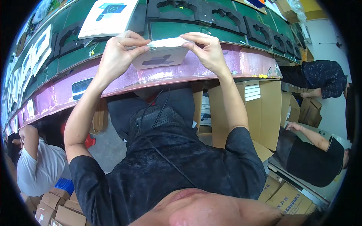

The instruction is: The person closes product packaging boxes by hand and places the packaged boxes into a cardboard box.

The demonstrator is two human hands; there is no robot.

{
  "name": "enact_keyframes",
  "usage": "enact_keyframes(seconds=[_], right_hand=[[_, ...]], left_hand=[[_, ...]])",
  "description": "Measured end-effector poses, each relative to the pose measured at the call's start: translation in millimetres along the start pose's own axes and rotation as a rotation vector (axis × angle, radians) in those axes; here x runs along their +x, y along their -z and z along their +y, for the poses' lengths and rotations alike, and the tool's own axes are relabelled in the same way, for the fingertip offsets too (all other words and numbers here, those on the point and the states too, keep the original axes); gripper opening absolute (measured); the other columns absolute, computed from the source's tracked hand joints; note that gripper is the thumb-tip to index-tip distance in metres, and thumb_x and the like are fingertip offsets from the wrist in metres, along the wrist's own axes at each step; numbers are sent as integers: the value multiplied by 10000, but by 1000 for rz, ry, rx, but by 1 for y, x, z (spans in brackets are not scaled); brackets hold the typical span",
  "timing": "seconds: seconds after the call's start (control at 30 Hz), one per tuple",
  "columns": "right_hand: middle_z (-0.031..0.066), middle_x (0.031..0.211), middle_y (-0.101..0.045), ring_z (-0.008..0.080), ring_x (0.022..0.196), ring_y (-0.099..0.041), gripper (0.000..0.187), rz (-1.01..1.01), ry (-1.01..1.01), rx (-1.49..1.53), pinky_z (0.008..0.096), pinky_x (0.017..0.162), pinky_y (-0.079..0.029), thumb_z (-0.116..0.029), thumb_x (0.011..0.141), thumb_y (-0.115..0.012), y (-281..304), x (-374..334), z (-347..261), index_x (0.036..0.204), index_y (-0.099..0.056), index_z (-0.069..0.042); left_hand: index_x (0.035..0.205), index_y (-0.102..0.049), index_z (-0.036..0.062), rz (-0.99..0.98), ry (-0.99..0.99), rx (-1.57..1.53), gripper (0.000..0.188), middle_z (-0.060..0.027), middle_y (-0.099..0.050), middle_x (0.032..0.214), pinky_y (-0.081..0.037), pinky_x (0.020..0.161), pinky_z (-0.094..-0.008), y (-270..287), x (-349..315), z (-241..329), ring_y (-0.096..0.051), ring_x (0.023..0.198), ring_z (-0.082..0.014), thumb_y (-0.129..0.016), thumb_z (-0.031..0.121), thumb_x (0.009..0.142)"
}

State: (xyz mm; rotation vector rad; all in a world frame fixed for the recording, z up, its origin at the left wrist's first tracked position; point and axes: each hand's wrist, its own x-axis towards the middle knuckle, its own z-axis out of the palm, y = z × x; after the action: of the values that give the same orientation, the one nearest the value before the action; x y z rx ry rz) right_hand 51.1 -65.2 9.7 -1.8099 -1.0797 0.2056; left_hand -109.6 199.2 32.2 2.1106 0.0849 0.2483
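A flat white box (163, 59) with a printed picture of a dark device is held up in front of me, its narrow white edge toward the top. My left hand (126, 52) pinches its left upper corner between thumb and fingers. At the right upper corner my right hand (206, 52) grips it the same way. Both hands are closed on the box, above the pink front ledge (241, 62) of the workbench. Just beyond my left hand lies another white box (98, 29) with a device picture.
Black foam trays (226, 20) line the green bench (196, 32). More white boxes (42, 49) stand along the left. A phone (81, 88) rests on the ledge. An open carton (260, 113) with white boxes stands by my right arm. Other people work left (41, 165) and right (313, 158).
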Motion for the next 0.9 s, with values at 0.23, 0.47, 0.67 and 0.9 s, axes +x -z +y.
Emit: enact_keyframes(seconds=[0.23,0.47,0.67,0.9], right_hand=[[154,1149,-803,231,1056,-764,242,-6,125,-67,329,923,-603,-43,943,-781,7,6,-4,1180,-798,1],[153,1135,-802,271,1011,-786,255,36,312,-215,337,912,-617,13,941,-743,8,1,-4,1193,-784,-2],[153,1133,-798,290,978,-794,336,111,501,-445,336,830,-647,72,905,-724,3,-1,-1,1229,-759,-10],[149,1170,-796,294,1008,-795,332,275,681,-545,344,835,-652,135,895,-654,-8,-1,10,1169,-779,-3]], left_hand=[[1169,-834,54,-18,23,36,253,-44,-743,1045,-561,882,-310,8,1,0,-691,964,-141,-808,176,949],[1174,-833,56,-36,42,20,255,-43,-738,1012,-556,878,-313,12,4,-1,-685,948,-140,-803,176,952],[1147,-837,44,-28,64,-5,241,-70,-759,961,-535,879,-324,14,4,7,-694,921,-166,-812,162,938],[1144,-835,38,24,12,-12,230,-65,-753,1002,-537,877,-322,6,-1,6,-694,932,-163,-805,147,943]])
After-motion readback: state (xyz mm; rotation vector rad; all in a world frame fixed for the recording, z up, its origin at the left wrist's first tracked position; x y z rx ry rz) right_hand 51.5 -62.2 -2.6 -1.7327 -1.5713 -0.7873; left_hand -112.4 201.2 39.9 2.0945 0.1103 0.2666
